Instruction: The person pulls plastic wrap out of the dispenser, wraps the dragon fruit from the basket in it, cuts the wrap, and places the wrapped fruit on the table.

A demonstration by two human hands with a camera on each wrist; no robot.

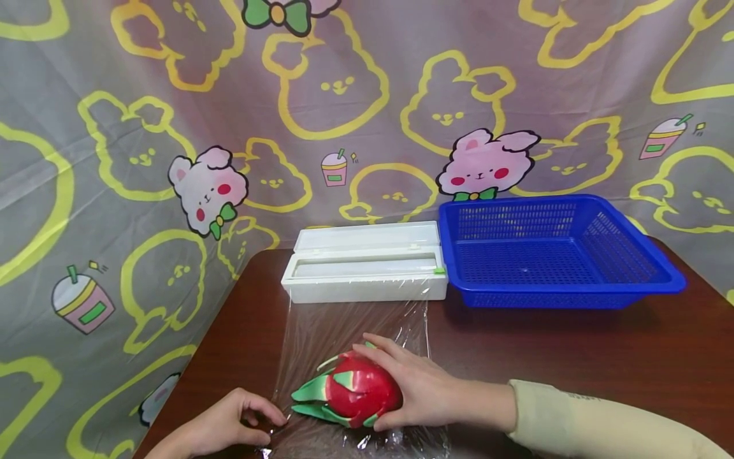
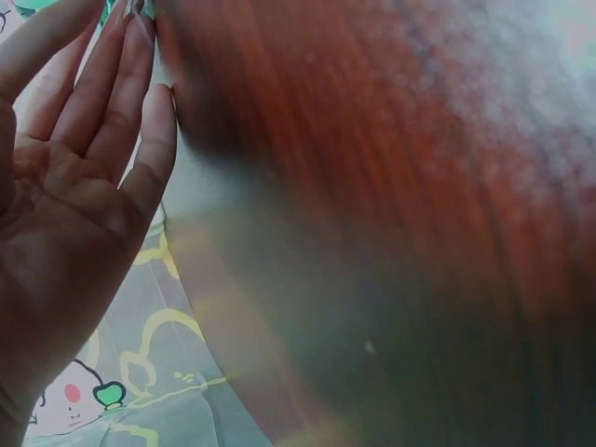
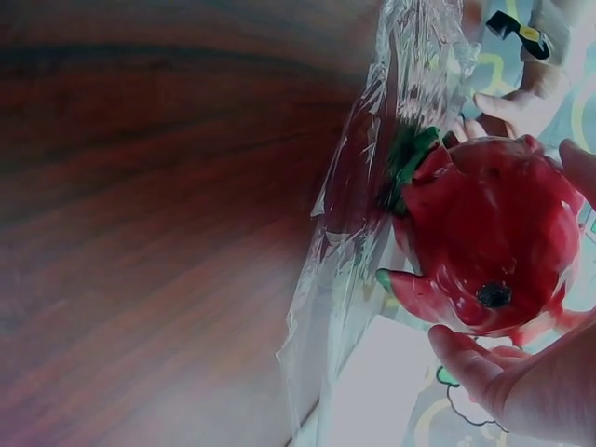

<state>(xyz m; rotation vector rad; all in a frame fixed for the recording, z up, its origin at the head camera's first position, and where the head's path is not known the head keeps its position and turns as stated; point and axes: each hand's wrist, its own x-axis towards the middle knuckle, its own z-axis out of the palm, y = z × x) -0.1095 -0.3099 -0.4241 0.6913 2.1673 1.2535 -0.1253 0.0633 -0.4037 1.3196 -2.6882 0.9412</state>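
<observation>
A red dragon fruit with green leafy tips lies on its side on a sheet of clear cling film, its tips pointing left. My right hand grips its rounded end, fingers over the far side and thumb on the near side. The right wrist view shows the dragon fruit between thumb and fingers. My left hand is at the film's left edge, its fingertips by the film, fingers fairly straight in the left wrist view; whether they touch it is unclear. The film runs from a white cling film dispenser, lid raised.
A blue plastic basket stands at the back right, beside the dispenser. All of this is on a dark brown wooden table. Behind and to the left hangs a grey curtain with yellow cartoon outlines.
</observation>
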